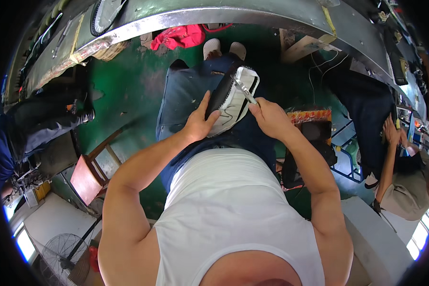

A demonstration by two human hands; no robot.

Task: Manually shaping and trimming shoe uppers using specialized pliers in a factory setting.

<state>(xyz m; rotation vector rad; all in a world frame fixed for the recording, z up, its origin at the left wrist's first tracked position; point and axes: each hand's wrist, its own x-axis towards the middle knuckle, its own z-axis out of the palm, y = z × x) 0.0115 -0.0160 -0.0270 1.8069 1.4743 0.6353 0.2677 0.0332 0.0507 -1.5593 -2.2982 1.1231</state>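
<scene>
One white vest [233,205]: left fingers [204,102] grip one stitched piece [233,106], right fingers [256,111] one metal tool [243,89].

Shoe piece [232,106]: dark upper, long pale face turned up, looks like the underside. Dark toothed stitching runs along its left edge; black band on the right near the far end. Dark thread squiggle on the near half. Sits aslant above the seated wearer's lap [183,102], far end leaning right. Metal tool [243,90]: slim, silver, plier-like, lies diagonally across the far half, tip at the stitched edge. Can't tell from here if it's touching.
</scene>
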